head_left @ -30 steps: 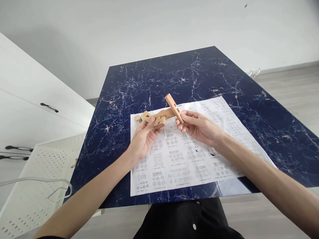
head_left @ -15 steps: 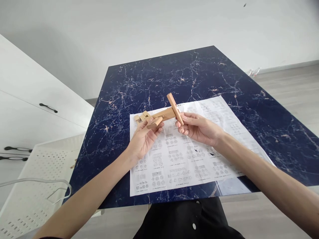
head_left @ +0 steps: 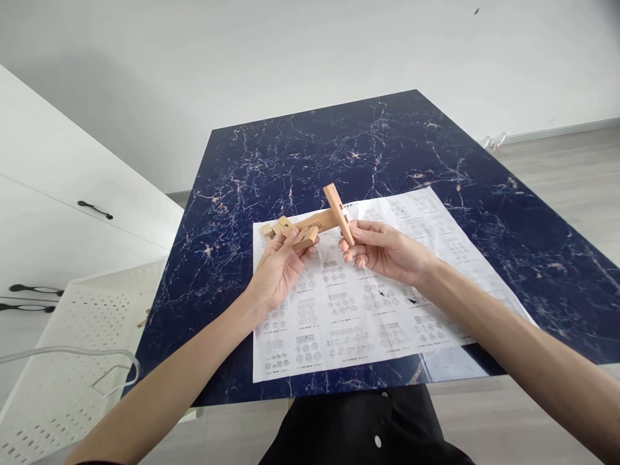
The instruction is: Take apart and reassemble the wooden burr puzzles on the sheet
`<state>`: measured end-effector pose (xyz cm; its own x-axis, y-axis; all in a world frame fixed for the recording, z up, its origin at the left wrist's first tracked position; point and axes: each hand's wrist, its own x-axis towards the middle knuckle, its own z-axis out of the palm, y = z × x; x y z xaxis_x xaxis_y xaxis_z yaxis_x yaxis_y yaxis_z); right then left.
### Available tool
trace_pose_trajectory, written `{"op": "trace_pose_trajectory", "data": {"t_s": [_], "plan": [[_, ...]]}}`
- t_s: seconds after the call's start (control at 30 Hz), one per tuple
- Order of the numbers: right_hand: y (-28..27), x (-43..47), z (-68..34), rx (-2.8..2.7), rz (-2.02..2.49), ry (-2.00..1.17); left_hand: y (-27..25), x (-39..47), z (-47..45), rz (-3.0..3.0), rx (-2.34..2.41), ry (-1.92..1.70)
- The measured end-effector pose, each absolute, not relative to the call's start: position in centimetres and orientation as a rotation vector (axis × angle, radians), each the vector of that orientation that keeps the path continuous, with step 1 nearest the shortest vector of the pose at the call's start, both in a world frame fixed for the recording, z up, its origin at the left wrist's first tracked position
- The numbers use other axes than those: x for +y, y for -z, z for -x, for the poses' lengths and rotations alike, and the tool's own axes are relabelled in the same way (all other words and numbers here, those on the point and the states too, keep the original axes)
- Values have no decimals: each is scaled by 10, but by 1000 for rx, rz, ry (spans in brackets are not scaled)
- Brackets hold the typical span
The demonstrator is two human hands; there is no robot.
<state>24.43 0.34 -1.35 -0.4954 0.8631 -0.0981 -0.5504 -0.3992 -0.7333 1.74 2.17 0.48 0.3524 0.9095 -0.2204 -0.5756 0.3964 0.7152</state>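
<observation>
My left hand (head_left: 278, 274) is closed around a light wooden piece (head_left: 306, 239) with a rounded end, its thumb on top. A longer flat wooden bar (head_left: 320, 220) runs from behind that piece toward the right. Between thumb and fingertips, my right hand (head_left: 382, 252) pinches the lower end of a slotted wooden bar (head_left: 337, 210). This slotted bar stands crosswise at the right end of the flat bar and appears to touch it. Just beyond my left fingers lie several small wooden blocks (head_left: 278, 226), partly hidden.
Under my hands, a creased white sheet (head_left: 339, 329) printed with small diagrams covers the near part of the dark blue marbled table (head_left: 310, 155). A white perforated rack (head_left: 72, 336) with a pale cable (head_left: 68, 350) stands at the left, beside white cabinets (head_left: 53, 168).
Both wooden pieces in my hands have turned slightly, so the slotted face of the right bar and the end face of the left piece show more. My hands have hardly moved.
</observation>
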Motion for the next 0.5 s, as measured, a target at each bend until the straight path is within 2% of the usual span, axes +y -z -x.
{"op": "trace_pose_trajectory", "data": {"t_s": [0.5], "plan": [[13,2,-244,-869,598,-2059,-2,22,-14,-642,652,-979]]}}
